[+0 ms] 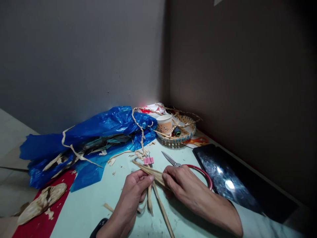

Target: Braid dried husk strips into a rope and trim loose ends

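Observation:
My left hand (137,186) is closed, thumb and fingers pinching a dried fibre strip near the middle of the work. My right hand (184,185) grips a wider dried fibre strip (156,172) that slants across between both hands. Below them, loose strip ends (162,206) hang down over the table. Just above my fingers a pink binder clip (148,160) sits at the top of the strips. From the clip a braided cord (142,135) runs up and over the blue plastic. Scissors (174,162) with red handles lie partly behind my right hand.
Crumpled blue plastic (106,122) with dried strips spreads along the back left. A woven basket (183,137) in the corner holds a paper cup (164,124). A black glossy tablet-like slab (237,181) lies right. A dried bundle (43,203) rests on red material (59,198) at left.

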Demonstrator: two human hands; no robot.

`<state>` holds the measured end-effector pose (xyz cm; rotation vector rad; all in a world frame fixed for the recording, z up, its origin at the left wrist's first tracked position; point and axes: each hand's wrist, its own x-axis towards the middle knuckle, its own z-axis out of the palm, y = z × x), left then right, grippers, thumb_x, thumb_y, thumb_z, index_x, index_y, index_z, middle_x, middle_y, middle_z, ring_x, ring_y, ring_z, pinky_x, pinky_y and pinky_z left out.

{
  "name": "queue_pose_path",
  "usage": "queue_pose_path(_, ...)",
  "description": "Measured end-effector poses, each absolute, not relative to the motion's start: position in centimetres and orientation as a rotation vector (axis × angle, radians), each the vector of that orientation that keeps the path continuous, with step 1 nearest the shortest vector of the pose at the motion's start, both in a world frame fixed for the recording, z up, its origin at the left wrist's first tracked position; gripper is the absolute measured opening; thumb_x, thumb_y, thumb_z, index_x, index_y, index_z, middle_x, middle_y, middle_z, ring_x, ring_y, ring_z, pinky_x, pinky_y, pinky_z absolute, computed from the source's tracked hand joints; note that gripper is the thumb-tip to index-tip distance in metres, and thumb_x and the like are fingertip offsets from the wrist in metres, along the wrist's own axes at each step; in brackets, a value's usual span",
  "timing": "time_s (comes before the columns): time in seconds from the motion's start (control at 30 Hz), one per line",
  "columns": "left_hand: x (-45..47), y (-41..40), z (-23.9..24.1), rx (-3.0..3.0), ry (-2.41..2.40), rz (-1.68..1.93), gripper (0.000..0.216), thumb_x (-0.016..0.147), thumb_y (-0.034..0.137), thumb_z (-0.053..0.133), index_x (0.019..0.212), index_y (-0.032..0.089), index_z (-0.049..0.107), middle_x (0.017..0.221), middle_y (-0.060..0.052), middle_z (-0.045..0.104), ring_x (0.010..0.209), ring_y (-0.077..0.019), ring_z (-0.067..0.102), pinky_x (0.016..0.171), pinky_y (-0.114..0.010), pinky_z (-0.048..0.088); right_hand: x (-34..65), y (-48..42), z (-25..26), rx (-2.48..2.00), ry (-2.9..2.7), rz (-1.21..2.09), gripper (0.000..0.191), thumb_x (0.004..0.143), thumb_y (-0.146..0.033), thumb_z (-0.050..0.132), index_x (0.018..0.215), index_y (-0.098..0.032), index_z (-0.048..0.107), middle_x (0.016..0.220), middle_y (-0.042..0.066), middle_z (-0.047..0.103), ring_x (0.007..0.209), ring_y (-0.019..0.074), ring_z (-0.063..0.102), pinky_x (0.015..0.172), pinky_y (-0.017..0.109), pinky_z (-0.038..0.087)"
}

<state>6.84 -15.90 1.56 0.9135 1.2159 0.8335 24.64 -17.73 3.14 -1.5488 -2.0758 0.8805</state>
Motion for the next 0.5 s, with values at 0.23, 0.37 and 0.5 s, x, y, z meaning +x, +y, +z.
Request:
queue_pose_path(0.23, 6.9, -15.9, 1.2, 0.952, 1.255, 0.829, 0.024, 0.071, 0.034, 0.071, 0.075, 0.013, 0.061, 0.051, 0.009, 0.044, 0.037, -0.0008, 0.021, 0.038, -0.018, 0.009, 24.6, -16.8, 3.0, -1.519, -1.905, 0.886, 0.030, 0.100, -0.032, 0.031, 0.075, -0.023, 0.046, 0.062, 0.000, 0.057, 0.054, 0.0157, 0.052, 0.053, 0.028, 0.035)
queue_pose_path(0.37, 6.7, -15.7, 1.2, 0.968, 1.255, 0.808, 0.027, 0.068, 0.036, 0.072, 0.075, 0.013, 0.062, 0.052, 0.007, 0.049, 0.035, 0.0004, 0.023, 0.037, -0.017, 0.008, 25.4, -15.7, 2.7, -1.382, -1.630, 1.095, 0.025, 0.099, -0.037, 0.032, 0.082, -0.024, 0.045, 0.065, -0.001, 0.065, 0.055, 0.0151, 0.060, 0.051, 0.025, 0.039)
queue_pose_path(0.5, 6.6, -15.8, 1.4, 0.945, 1.248, 0.764, 0.035, 0.064, 0.036, 0.074, 0.086, 0.010, 0.064, 0.057, 0.003, 0.057, 0.032, 0.0020, 0.020, 0.035, -0.017, 0.008, 26.1, -15.2, 2.1, -1.192, -1.477, 1.306, 0.019, 0.093, -0.039, 0.045, 0.085, -0.022, 0.047, 0.075, 0.002, 0.067, 0.066, 0.0163, 0.061, 0.057, 0.025, 0.043)
